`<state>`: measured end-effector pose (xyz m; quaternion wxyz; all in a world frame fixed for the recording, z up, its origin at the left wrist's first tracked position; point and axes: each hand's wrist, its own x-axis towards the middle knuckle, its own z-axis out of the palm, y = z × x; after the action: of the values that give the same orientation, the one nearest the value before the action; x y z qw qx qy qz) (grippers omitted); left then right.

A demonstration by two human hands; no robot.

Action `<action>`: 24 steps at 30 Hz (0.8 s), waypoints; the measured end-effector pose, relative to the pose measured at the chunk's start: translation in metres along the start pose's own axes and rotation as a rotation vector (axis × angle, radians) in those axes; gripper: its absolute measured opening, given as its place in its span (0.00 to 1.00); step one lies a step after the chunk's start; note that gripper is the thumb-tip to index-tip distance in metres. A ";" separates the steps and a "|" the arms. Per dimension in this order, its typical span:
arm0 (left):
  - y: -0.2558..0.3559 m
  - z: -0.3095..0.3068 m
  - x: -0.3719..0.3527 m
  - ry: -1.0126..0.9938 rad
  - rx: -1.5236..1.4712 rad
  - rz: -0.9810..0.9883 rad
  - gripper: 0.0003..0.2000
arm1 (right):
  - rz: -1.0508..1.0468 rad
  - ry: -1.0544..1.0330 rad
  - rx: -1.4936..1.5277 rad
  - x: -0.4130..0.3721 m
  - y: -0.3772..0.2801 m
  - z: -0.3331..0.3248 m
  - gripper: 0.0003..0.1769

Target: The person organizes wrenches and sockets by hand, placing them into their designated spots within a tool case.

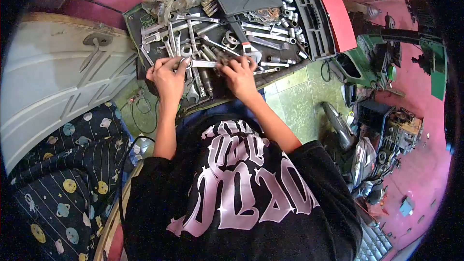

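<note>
A silver wrench (204,64) lies level between my two hands, over the tool-covered table. My left hand (166,79) is closed on its ring end, thumb and fingers pinching it. Farther along the shaft, my right hand (240,76) is closed around it. Something dark and blurred, perhaps a rag, shows at the right fingertips; I cannot make it out. Beyond my right hand sits an adjustable wrench (251,54) with a red-marked head. More combination wrenches (189,31) lie in front of my left hand, and an open-end wrench (193,95) is just below it.
Sockets (290,17) and an open tool case (309,19) with a red panel (334,15) stand at the right. A plastic bag (176,0) lies at the back left. A white door (63,72) stands left; metal parts (382,150) crowd the right wall.
</note>
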<state>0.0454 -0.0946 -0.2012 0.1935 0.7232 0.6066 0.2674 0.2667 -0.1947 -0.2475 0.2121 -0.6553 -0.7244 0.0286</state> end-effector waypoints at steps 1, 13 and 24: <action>-0.002 0.000 0.001 -0.033 0.001 -0.005 0.13 | 0.049 0.011 -0.001 -0.010 0.010 0.003 0.21; 0.021 -0.001 -0.003 0.017 -0.029 0.006 0.12 | 0.331 0.033 -0.120 -0.015 0.037 -0.022 0.28; 0.075 -0.010 -0.001 0.061 -0.045 0.084 0.09 | 0.108 0.024 -0.012 0.018 -0.012 -0.048 0.24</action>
<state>0.0975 -0.1098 -0.1481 0.1799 0.7350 0.5753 0.3106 0.2713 -0.1907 -0.1951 0.2150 -0.6950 -0.6856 0.0281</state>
